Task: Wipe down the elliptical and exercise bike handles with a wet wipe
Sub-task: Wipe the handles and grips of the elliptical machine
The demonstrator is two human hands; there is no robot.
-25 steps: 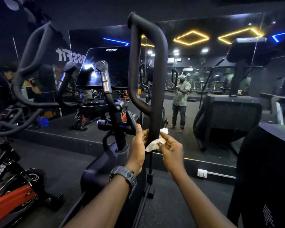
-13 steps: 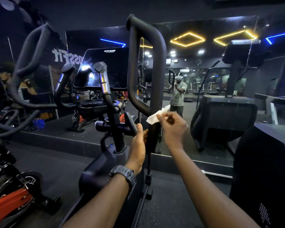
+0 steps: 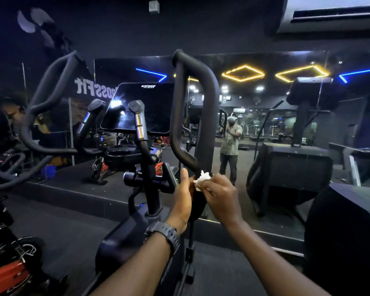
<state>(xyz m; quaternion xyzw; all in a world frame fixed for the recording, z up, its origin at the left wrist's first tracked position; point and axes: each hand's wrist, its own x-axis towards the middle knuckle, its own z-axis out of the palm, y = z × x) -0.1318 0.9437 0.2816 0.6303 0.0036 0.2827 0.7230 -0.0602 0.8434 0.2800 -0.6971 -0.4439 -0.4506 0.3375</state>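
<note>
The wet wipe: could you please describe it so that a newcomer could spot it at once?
Find the tall black looped handle of the elliptical at the centre. Follow it down to where the right hand and left hand meet. The wet wipe is the small crumpled wad pinched by the right hand, the only white thing against the black bars.
</note>
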